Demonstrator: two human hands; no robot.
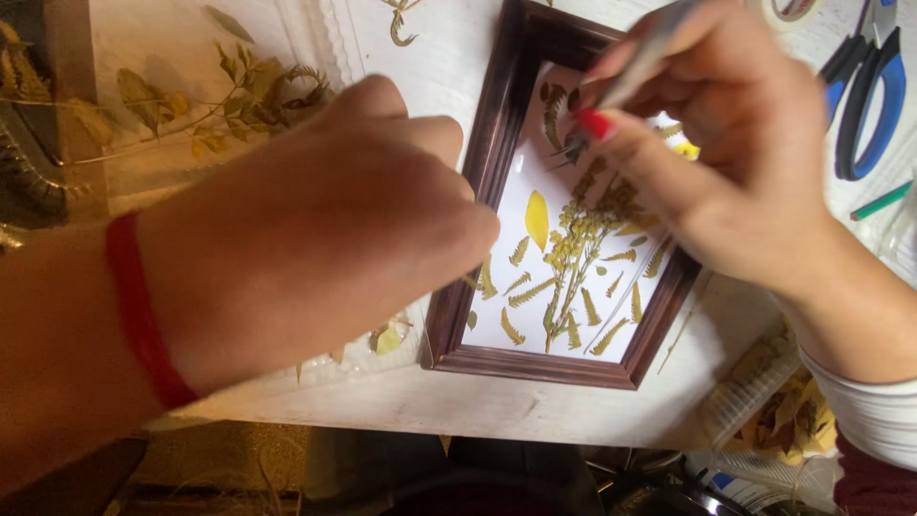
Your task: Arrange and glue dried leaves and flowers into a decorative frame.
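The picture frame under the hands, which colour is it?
Dark reddish brown, with a slight sheen: the picture frame shows best in the head view.

home craft table (478, 401), scissors (864, 96), pressed leaves (239, 96)

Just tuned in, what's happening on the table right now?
A person is arranging pressed plants inside a dark wooden frame on a white table. The right hand holds metal tweezers, their tip at a small dark fern piece near the top of the picture. The left hand rests over the frame's left edge. Yellow leaves and a flower stem already lie on the white backing. Blue scissors lie at the right, dried sprigs at the left.
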